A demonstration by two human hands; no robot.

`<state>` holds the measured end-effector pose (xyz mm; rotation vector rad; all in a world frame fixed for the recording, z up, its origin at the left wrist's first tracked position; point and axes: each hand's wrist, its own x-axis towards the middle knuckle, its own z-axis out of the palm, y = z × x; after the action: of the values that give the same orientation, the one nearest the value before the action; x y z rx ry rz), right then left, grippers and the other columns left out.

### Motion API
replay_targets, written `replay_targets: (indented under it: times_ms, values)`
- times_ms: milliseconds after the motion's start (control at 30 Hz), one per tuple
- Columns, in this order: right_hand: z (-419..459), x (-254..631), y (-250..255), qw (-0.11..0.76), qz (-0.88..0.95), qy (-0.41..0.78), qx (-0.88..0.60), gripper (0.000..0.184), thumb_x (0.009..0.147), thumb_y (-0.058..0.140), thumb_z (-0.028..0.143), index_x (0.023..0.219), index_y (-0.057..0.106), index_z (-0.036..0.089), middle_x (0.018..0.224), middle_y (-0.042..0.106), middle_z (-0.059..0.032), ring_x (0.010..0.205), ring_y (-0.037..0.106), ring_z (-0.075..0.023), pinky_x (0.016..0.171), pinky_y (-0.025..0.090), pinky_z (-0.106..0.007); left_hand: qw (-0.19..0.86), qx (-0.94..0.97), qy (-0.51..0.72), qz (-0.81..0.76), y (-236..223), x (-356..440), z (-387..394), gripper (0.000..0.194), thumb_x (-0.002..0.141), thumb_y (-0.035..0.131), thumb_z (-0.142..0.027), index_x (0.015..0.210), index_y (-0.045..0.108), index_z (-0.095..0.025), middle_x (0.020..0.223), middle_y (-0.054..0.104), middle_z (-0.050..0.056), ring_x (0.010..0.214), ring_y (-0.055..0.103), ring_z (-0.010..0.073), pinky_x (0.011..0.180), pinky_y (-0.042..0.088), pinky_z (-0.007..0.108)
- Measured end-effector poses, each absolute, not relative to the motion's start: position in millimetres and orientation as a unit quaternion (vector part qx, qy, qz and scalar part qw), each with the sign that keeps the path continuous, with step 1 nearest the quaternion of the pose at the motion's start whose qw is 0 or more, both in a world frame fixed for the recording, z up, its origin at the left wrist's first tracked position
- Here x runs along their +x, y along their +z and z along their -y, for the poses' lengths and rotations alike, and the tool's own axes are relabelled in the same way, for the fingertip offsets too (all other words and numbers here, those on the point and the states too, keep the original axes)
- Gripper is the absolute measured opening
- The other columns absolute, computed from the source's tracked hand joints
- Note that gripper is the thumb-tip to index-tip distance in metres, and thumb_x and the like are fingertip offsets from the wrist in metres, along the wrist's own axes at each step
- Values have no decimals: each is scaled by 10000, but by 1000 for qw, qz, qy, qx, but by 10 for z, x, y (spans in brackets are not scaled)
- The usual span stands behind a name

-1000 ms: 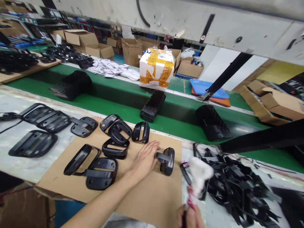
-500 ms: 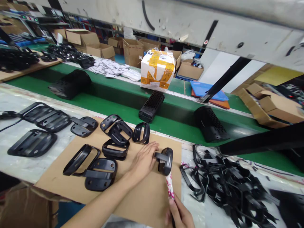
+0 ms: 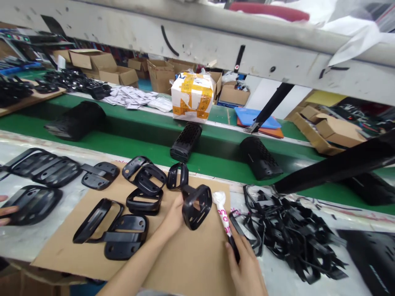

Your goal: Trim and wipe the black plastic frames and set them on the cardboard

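Observation:
My left hand (image 3: pixel 173 217) grips a black plastic bracket (image 3: pixel 196 205) and holds it tilted up off the cardboard sheet (image 3: pixel 185 263). My right hand (image 3: pixel 247 267) is closed round a slim tool wrapped in white cloth with pink print (image 3: pixel 224 213). The cloth tip points up beside the bracket's right edge. Several more black brackets (image 3: pixel 145 193) lie on the cardboard to the left of my left hand.
A tangled heap of black plastic strips (image 3: pixel 286 230) lies to the right. A green conveyor belt (image 3: pixel 129 144) behind carries black ribbed housings (image 3: pixel 186 141). Flat black frames (image 3: pixel 43 168) lie at the left, where another person's fingers (image 3: pixel 4 213) show. Cardboard boxes (image 3: pixel 191 96) stand behind.
My left hand has lifted the bracket off the cardboard and turned its open side towards me. My right hand has moved up and left, bringing the cloth-wrapped tool beside the bracket.

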<state>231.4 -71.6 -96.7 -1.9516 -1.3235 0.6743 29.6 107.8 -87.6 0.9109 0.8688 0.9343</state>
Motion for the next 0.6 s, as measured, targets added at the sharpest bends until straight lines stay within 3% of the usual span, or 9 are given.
replay_targets:
  times_ms: [133, 200, 267, 333, 400, 467, 600]
  values:
    - [536, 2346, -719, 391, 489, 244, -741, 605, 1009, 624, 472, 1563, 568, 235, 1589, 553, -134, 1458, 529, -379, 1239, 407, -583, 730, 404, 417, -362, -767, 379, -1082, 361, 821, 817, -469, 999, 717, -171, 946, 766, 75, 897, 722, 253, 732, 576, 305]
    - [274, 2305, -534, 462, 472, 318, -680, 680, 1030, 626, 454, 1655, 407, 296, 1623, 516, -127, 1416, 583, -329, 1188, 484, -536, 729, 418, 417, -345, -713, 446, -1090, 370, 821, 819, -489, 970, 709, -169, 896, 755, 65, 813, 713, 221, 660, 557, 265]
    - [-81, 2267, -400, 526, 482, 371, -594, 780, 1022, 654, 435, 1695, 263, 374, 1709, 388, -96, 1438, 563, -293, 1127, 545, -481, 731, 442, 391, -343, -674, 511, -1102, 401, 839, 805, -513, 1020, 696, -172, 824, 730, 37, 629, 661, 160, 510, 483, 219]
    - [-447, 2256, -357, 540, 518, 392, -535, 743, 969, 730, 392, 1637, 407, 366, 1701, 408, -73, 1494, 494, -284, 1184, 483, -468, 742, 458, 349, -344, -655, 551, -1123, 465, 855, 791, -543, 1121, 667, -182, 754, 694, -1, 448, 554, 105, 388, 374, 198]
    - [-733, 2264, -396, 546, 525, 402, -514, 465, 936, 744, 388, 1387, 691, 285, 1498, 644, -87, 1409, 579, -292, 1221, 428, -478, 769, 437, 332, -328, -657, 551, -1153, 533, 841, 785, -606, 1130, 645, -180, 712, 668, -20, 377, 504, 90, 350, 340, 199]
    - [-892, 2266, -482, 561, 512, 405, -509, 348, 943, 707, 414, 1243, 749, 244, 1311, 752, -100, 1280, 673, -301, 1153, 495, -477, 810, 375, 341, -295, -670, 520, -1182, 579, 818, 766, -680, 1062, 645, -169, 714, 666, -15, 381, 507, 86, 385, 400, 212]
    - [-909, 2217, -675, 587, 481, 408, -508, 325, 922, 701, 417, 1187, 728, 231, 1145, 798, -100, 1041, 763, -296, 906, 623, -418, 860, 288, 338, -252, -691, 466, -1177, 561, 816, 752, -698, 936, 651, -159, 658, 631, -31, 366, 417, 55, 450, 448, 231]
